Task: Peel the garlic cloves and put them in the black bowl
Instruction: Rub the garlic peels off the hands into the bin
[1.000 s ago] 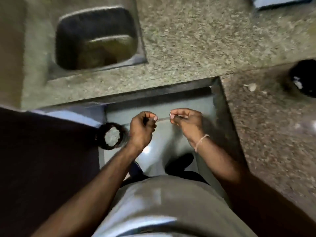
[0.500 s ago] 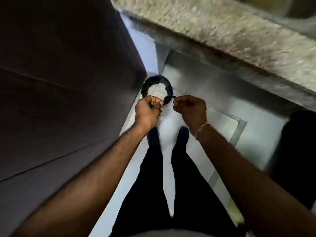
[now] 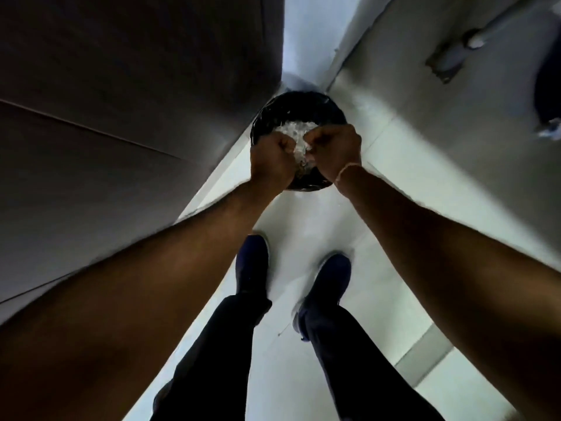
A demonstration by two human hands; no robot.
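Note:
I look straight down at a round black bin (image 3: pixel 303 100) on the pale floor, with a heap of white garlic skins (image 3: pixel 292 132) inside. Both my hands hover over its near half, knuckles almost touching. My left hand (image 3: pixel 273 162) is curled into a fist. The fingers of my right hand (image 3: pixel 334 150) are curled and pinch toward the left hand. Whatever small piece of garlic they work on between them is hidden by the fingers and blurred. No black bowl shows in this view.
A dark cabinet side (image 3: pixel 121 117) rises close on the left of the bin. A grey wall (image 3: pixel 409 95) with a pipe fitting (image 3: pixel 452 59) stands on the right. My two dark shoes (image 3: pixel 252 265) stand on the floor just behind the bin.
The view swung from the granite counter down to the floor bin. Both hands moved together from in front of me to right above the bin's skins.

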